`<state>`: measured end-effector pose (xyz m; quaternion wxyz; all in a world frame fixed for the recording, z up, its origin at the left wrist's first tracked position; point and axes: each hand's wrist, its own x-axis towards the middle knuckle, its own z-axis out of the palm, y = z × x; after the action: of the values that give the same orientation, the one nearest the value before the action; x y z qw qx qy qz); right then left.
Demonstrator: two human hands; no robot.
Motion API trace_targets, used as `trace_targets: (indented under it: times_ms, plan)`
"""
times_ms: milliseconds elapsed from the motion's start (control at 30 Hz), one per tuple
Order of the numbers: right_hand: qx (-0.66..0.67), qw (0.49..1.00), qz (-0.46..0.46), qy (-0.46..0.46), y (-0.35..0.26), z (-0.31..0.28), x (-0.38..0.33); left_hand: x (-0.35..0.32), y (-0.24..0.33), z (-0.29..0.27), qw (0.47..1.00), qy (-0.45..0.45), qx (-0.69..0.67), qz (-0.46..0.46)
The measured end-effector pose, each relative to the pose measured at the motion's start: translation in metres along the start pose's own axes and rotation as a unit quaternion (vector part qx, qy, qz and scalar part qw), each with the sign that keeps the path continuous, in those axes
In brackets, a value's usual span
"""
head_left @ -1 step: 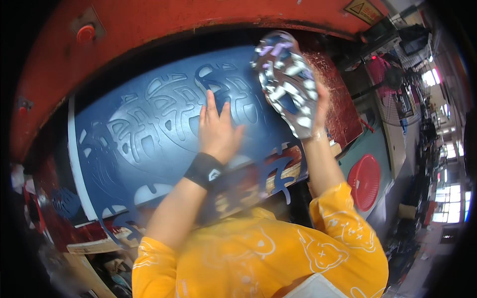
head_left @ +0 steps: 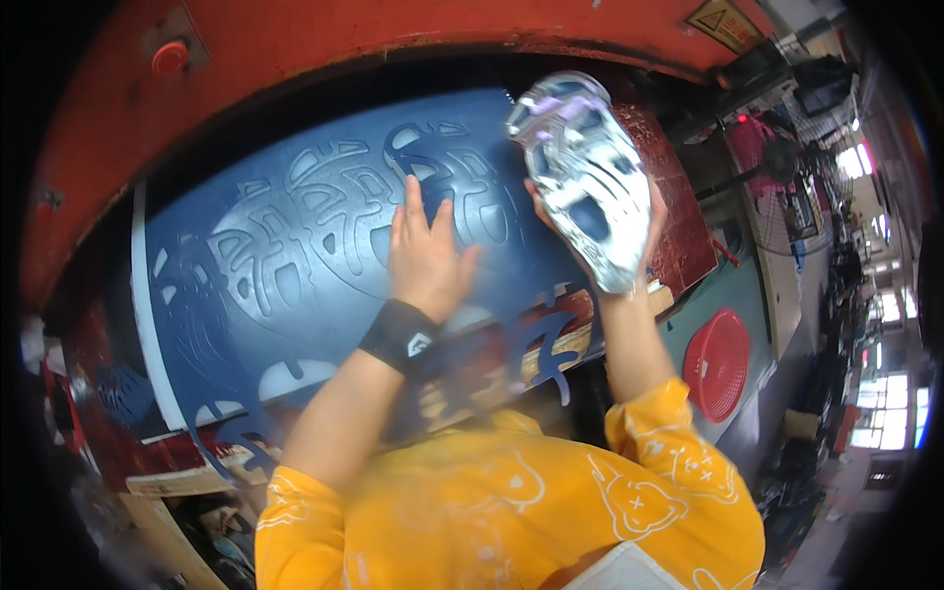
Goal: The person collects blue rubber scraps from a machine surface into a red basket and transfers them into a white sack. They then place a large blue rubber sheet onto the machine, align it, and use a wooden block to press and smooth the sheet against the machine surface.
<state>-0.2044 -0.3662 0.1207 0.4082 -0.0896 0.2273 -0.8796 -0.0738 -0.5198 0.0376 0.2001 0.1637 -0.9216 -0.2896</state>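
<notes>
1. your left hand (head_left: 425, 258) lies flat, fingers spread, gripping nothing, on the dark blue sheet (head_left: 295, 246).
2. your right hand (head_left: 629, 231) is raised, grasping a silvery cut-out piece (head_left: 582, 177) above the sheet's right edge.
3. the sheet rests on a red machine bed (head_left: 678, 236) under a red housing (head_left: 295, 49).
4. a red basket (head_left: 718, 364) sits to the right.

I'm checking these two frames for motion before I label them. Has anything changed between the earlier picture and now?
Nothing visibly changed. The left hand lies flat on the dark blue cut sheet, and the right hand holds the silvery cut-out piece raised above it, as in the earlier picture.
</notes>
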Motion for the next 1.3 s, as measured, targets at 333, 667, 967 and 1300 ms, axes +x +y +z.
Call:
trace_targets:
  times_ms: [333,667,967,1300]
  plan:
    - [0.004,0.992,0.048,0.116,-0.050,-0.043,-0.102,0.004,0.010,0.005,0.985,0.019,0.165,0.052]
    - [-0.827,0.552,-0.066,0.084,-0.087,-0.107,-0.055,-0.009,0.071,-0.003,0.932,-0.221,-0.278,0.071]
    - [-0.898,0.359,-0.196,-0.165,0.004,-0.068,-0.033,-0.113,-0.039,-0.135,0.990,0.103,-0.036,-0.090]
    - [-0.856,0.465,0.172,0.148,-0.062,-0.034,-0.108,-0.283,-0.175,-0.215,0.878,0.212,-0.149,-0.404]
